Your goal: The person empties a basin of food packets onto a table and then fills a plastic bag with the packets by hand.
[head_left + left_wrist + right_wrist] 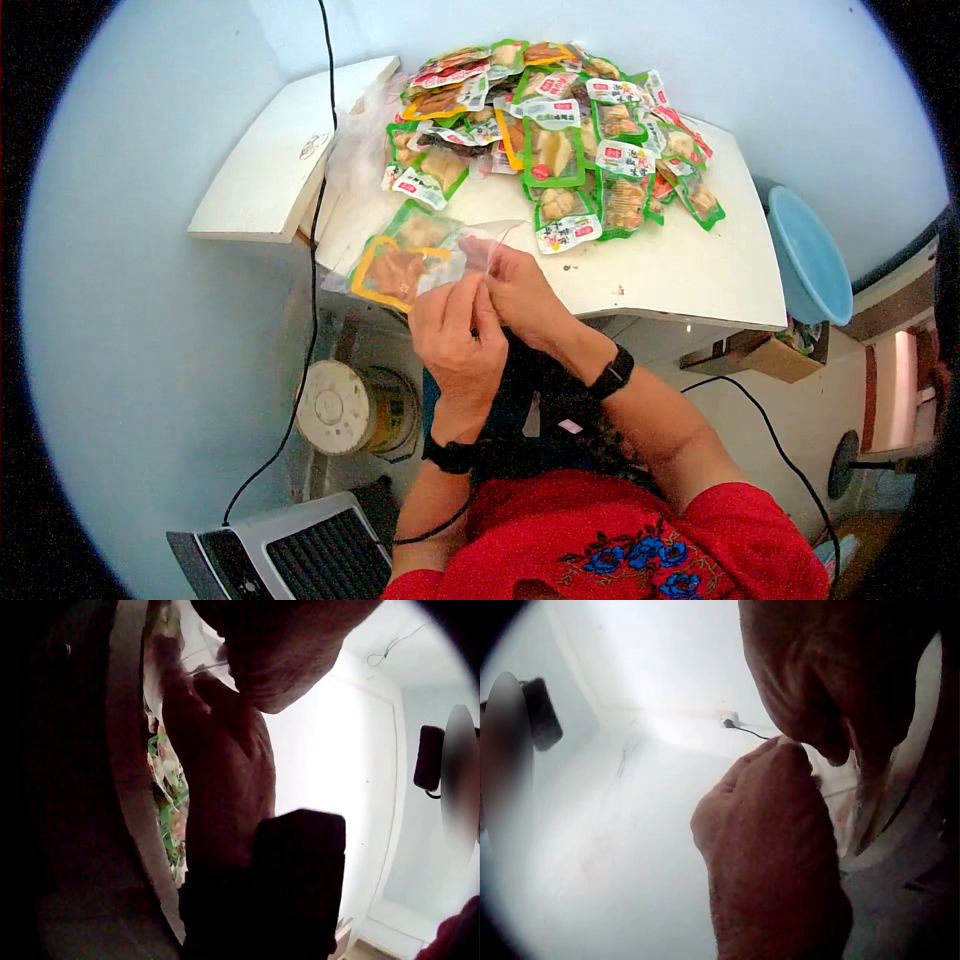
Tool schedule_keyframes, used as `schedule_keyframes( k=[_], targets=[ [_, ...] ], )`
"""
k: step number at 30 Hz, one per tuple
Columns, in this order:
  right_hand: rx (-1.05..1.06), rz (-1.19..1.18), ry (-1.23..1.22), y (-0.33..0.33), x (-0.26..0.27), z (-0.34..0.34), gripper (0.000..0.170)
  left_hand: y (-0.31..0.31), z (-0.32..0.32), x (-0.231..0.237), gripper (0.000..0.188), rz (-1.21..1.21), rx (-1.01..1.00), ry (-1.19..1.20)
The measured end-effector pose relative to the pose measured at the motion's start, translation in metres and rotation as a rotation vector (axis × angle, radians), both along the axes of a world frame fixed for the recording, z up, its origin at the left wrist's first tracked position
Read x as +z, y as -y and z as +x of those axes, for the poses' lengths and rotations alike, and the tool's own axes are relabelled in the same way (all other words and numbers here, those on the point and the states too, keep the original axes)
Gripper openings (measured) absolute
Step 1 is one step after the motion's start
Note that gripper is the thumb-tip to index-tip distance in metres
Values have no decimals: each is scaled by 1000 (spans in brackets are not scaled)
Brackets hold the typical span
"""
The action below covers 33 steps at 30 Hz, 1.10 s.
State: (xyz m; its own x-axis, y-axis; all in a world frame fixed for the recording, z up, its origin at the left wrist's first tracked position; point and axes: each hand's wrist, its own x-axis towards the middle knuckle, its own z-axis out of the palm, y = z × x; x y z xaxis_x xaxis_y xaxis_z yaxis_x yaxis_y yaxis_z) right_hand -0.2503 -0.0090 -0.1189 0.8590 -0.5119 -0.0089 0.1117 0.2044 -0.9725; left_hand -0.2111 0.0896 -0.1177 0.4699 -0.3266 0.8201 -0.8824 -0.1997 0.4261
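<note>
Both hands meet at the mouth of a clear plastic bag (465, 238) over the table's front edge. Inside it lie a yellow-edged snack packet (391, 272) and a green-edged snack packet (420, 229). My left hand (458, 338) pinches the bag's edge with bent fingers. Close beside it, my right hand (528, 300) pinches the same edge, where a thin reddish line runs along the plastic. The wrist views are dark, but the two hands' fingertips show close together at the plastic. Each wrist wears a black band.
Many sealed snack packets (555, 150) are heaped on the white table (700, 275), with crumpled clear plastic (362, 150) to their left. A black cable (318, 250) hangs at left above a round bucket (335, 408). A blue basin (808, 255) and cardboard box (785, 360) stand at right.
</note>
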Motion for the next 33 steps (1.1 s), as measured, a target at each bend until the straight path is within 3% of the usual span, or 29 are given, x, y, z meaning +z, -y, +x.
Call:
schedule_keyframes(
  k=[7,9,11,14,20,23,24,27,31,33],
  targets=[
    [-187,-337,-138,50,26,-65,23,-1,-5,4,9,22,-1,18],
    [-306,-421,-86,76,34,-84,20,-1,-6,3,10,27,-5,20],
    [-485,-660,-146,103,41,-99,19,-1,-7,3,10,29,-7,26],
    [-631,-695,-120,123,58,-112,17,-1,-7,2,10,36,-4,22],
    [-572,-994,-134,131,68,-95,18,1,-8,0,11,44,-12,13],
    [-592,-1370,-174,132,62,-70,18,-1,-8,3,11,57,-6,3],
    [-597,-1393,-175,128,60,-60,19,-1,-8,2,11,54,-6,-1],
    [-626,-1778,-376,126,62,-40,23,-2,-5,1,13,44,-14,10],
    [-659,-1836,-686,141,63,-16,37,-4,-5,-2,14,39,-19,2],
    [-655,-1816,-676,160,57,-5,48,-6,-5,-2,17,78,-33,13]
  ],
)
